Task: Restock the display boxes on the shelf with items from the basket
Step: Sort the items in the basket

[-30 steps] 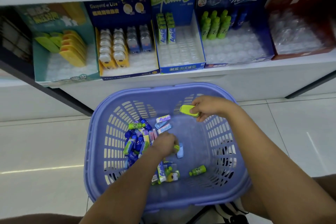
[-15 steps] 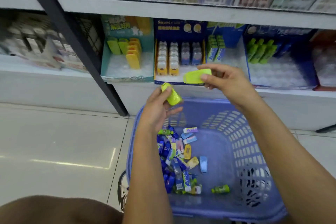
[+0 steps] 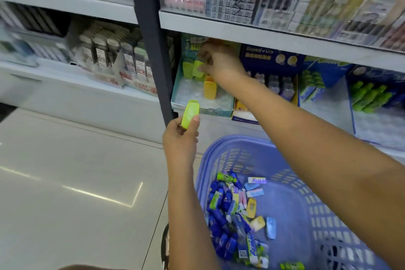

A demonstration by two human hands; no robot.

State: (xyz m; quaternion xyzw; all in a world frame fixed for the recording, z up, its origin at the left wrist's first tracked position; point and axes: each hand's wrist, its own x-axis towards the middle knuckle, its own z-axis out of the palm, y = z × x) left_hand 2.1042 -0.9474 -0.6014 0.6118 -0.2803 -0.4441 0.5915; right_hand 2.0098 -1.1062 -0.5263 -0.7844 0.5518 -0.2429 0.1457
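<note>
Now that your right hand (image 3: pixel 219 62) is arriving at the box's (image 3: pixel 203 110) back edge, pinching a case (image 3: pixel 198 68), your left hand (image 3: pixel 180 138) is pinching the spare (image 3: pixel 190 113).

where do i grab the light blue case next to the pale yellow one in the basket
Pinch its two long edges near the middle, coming straight down from above. The light blue case lies flat on the basket floor, with bare floor to its right.

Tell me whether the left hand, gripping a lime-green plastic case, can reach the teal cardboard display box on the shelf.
Probably yes: the left hand is below the teal display box, whose front is open; the right hand works at its back, leaving front slots free.
</note>
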